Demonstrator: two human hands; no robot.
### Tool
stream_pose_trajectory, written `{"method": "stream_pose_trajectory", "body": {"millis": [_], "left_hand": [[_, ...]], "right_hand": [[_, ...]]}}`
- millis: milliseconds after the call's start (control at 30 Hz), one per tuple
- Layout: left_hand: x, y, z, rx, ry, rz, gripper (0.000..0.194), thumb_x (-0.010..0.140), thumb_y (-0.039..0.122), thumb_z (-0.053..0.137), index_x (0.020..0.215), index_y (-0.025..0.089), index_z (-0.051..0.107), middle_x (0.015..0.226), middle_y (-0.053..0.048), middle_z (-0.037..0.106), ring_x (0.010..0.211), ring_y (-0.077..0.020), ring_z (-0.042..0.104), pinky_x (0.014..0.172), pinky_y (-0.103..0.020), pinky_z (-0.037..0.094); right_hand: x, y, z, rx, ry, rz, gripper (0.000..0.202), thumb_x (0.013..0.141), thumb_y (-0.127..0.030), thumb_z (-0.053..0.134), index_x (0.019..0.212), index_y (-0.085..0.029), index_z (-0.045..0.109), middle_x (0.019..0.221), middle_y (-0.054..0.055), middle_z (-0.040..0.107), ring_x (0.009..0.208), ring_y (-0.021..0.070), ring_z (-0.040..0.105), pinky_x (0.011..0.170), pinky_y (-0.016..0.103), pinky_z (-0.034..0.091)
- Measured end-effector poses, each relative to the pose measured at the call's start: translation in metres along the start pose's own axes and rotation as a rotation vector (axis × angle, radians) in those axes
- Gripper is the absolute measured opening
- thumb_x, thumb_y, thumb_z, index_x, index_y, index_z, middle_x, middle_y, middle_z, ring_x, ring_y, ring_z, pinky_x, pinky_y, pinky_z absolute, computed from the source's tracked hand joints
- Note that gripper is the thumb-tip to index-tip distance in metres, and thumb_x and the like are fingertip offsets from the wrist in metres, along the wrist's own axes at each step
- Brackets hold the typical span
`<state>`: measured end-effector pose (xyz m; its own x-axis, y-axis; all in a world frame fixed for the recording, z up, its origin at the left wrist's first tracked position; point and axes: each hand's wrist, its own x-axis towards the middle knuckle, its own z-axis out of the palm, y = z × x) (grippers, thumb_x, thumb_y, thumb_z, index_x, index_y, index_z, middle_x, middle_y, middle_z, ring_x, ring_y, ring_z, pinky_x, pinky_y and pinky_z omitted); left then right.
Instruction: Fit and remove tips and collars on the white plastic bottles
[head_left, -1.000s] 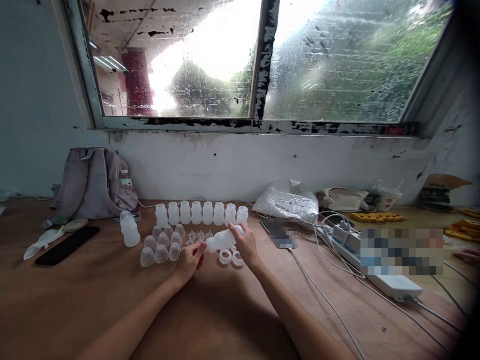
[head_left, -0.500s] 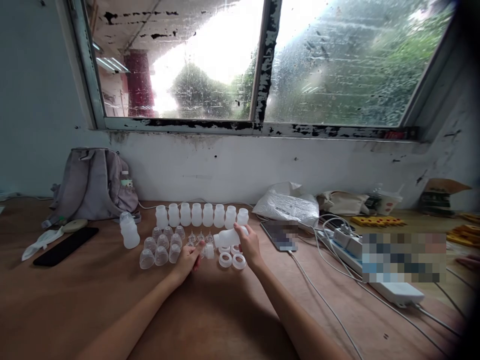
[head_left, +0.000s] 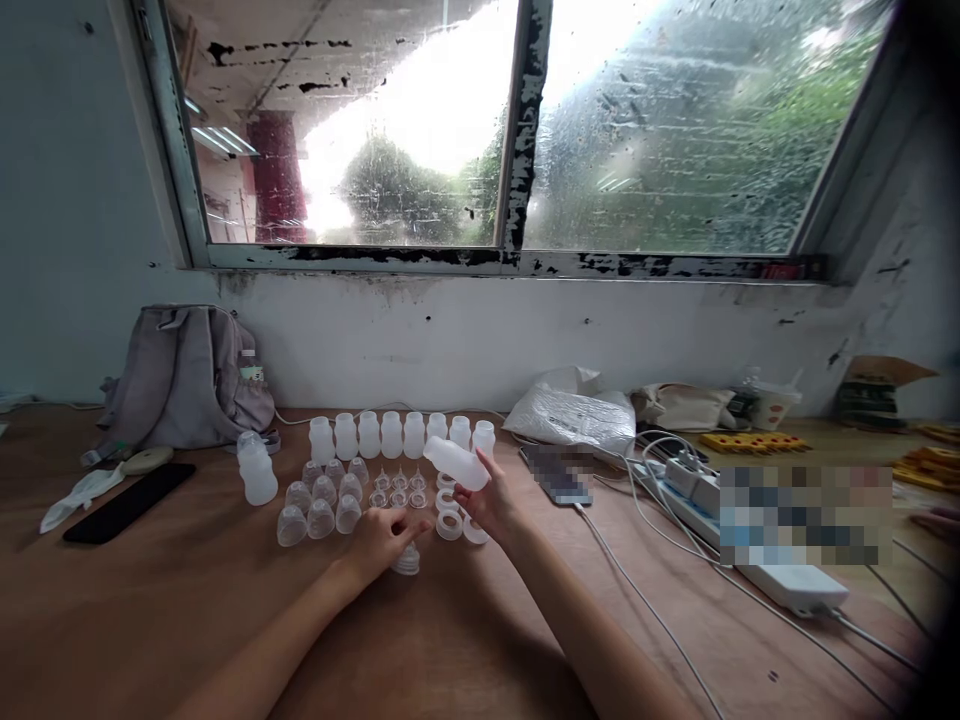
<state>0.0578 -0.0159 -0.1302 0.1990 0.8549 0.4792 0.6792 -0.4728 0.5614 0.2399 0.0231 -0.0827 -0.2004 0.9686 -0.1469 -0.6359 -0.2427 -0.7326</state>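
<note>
My right hand (head_left: 489,498) is closed around a frosted baby bottle (head_left: 456,463), which is tilted with its neck toward the upper left. Low over the table, my left hand (head_left: 384,543) has its fingers closed on a clear ribbed bottle collar (head_left: 406,560); the hand partly covers it. Just beyond are rows of clear nipples (head_left: 399,482). Domed clear caps (head_left: 321,518) stand in rows to the left. White screw rings (head_left: 449,525) lie under and beside the right hand. Several frosted bottles (head_left: 391,435) line the back.
One capped bottle (head_left: 257,470) stands apart at the left, near a grey backpack (head_left: 187,375) and a black flat case (head_left: 131,503). To the right are a phone (head_left: 556,475) with its cable, a silver padded bag (head_left: 574,415) and a white power strip (head_left: 787,580).
The bottle in my right hand has tipped, its neck rising. My left hand has come nearer to me with the collar, uncovering the nipples. The view has shifted slightly.
</note>
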Motion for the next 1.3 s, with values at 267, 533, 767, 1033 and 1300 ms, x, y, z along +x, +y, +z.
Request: {"method": "stream_pose_trajectory", "body": {"millis": [267, 533, 767, 1033, 1300], "left_hand": [[-0.007, 0.014, -0.005, 0.054, -0.043, 0.107, 0.03, 0.077, 0.044, 0.043, 0.062, 0.019, 0.05, 0.054, 0.002, 0.049, 0.049, -0.0109, 0.044, 0.051, -0.022, 0.03], [-0.007, 0.013, -0.003, 0.06, -0.014, 0.132, 0.031, 0.079, 0.044, 0.04, 0.063, 0.019, 0.05, 0.053, 0.003, 0.048, 0.048, -0.0098, 0.044, 0.049, -0.021, 0.031], [-0.009, 0.015, -0.004, 0.141, -0.036, 0.139, 0.032, 0.081, 0.044, 0.038, 0.065, 0.019, 0.048, 0.056, 0.004, 0.05, 0.049, -0.0094, 0.046, 0.05, -0.022, 0.035], [0.026, 0.024, -0.024, 0.03, 0.325, 0.086, 0.024, 0.078, 0.04, 0.045, 0.091, 0.02, 0.046, 0.082, -0.002, 0.055, 0.064, -0.0116, 0.055, 0.056, -0.023, 0.043], [0.079, 0.04, -0.039, 0.065, 0.215, 0.102, 0.033, 0.067, 0.041, 0.059, 0.089, 0.019, 0.049, 0.09, -0.003, 0.056, 0.08, -0.0165, 0.054, 0.069, -0.028, 0.043]], "right_hand": [[-0.003, 0.001, 0.001, 0.015, -0.023, 0.044, 0.03, 0.07, -0.036, 0.05, 0.092, -0.015, 0.049, 0.07, 0.005, 0.057, 0.051, 0.0144, 0.054, 0.046, 0.026, 0.045], [-0.002, 0.003, -0.002, -0.014, 0.014, 0.074, 0.034, 0.069, -0.039, 0.054, 0.092, -0.014, 0.049, 0.073, 0.006, 0.057, 0.056, 0.0146, 0.056, 0.049, 0.026, 0.046], [-0.001, 0.004, -0.002, -0.035, 0.03, 0.096, 0.036, 0.07, -0.038, 0.054, 0.096, -0.012, 0.047, 0.073, 0.007, 0.056, 0.056, 0.014, 0.056, 0.049, 0.025, 0.045], [0.0, 0.005, -0.003, -0.045, -0.007, 0.106, 0.04, 0.072, -0.04, 0.052, 0.101, -0.013, 0.046, 0.072, 0.006, 0.057, 0.057, 0.0144, 0.056, 0.05, 0.025, 0.046], [-0.003, 0.007, -0.002, -0.07, -0.054, 0.086, 0.039, 0.074, -0.041, 0.051, 0.099, -0.011, 0.049, 0.073, 0.007, 0.058, 0.058, 0.0145, 0.058, 0.051, 0.025, 0.047]]}}
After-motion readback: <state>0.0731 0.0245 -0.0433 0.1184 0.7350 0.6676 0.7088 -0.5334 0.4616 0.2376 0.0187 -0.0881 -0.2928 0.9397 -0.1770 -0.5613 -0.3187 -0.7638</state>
